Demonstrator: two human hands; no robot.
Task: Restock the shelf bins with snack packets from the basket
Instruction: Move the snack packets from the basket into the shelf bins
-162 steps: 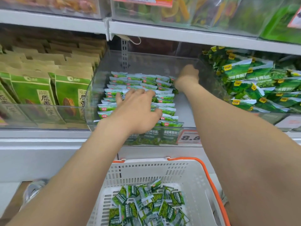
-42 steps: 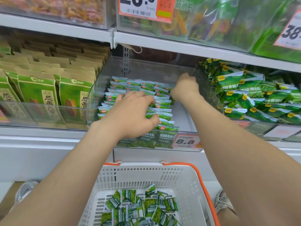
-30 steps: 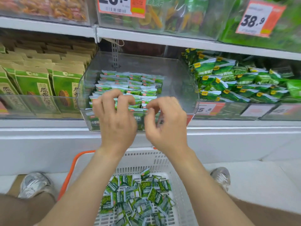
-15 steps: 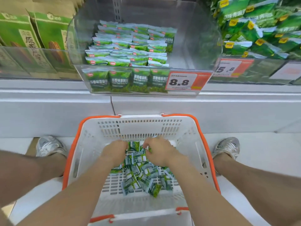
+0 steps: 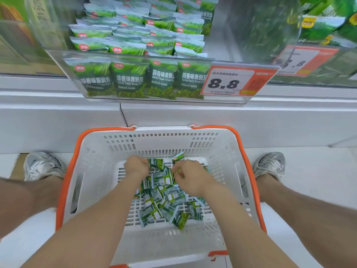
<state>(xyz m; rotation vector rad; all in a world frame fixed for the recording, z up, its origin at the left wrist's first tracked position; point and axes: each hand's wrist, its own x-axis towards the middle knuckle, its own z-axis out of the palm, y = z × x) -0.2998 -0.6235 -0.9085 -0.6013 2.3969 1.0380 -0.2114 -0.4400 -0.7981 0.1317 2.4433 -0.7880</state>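
Note:
A white basket [image 5: 100, 151] with an orange rim stands on the floor between my feet. Several small green snack packets [image 5: 164, 202] lie loose on its bottom. My left hand [image 5: 136, 167] is down in the pile, fingers curled over packets at the far side. My right hand [image 5: 190, 177] is beside it, fingers pinched on a green packet [image 5: 178, 156] that sticks up. Above, the clear shelf bin [image 5: 228, 45] holds neat rows of the same green packets [image 5: 139, 41] on its left side. The bin's right side shows bare floor.
An orange 8.8 price tag [image 5: 231, 82] sits on the bin's front. Bins of larger green bags stand to the right [image 5: 318, 26] and left [image 5: 15, 26]. A white shelf ledge [image 5: 58, 117] runs above the basket. My shoes [image 5: 43, 165] [image 5: 270, 164] flank the basket.
Both hands left the shelf bin and dropped into the basket. My view tilted down. In the last half second the fingers closed around packets in the pile.

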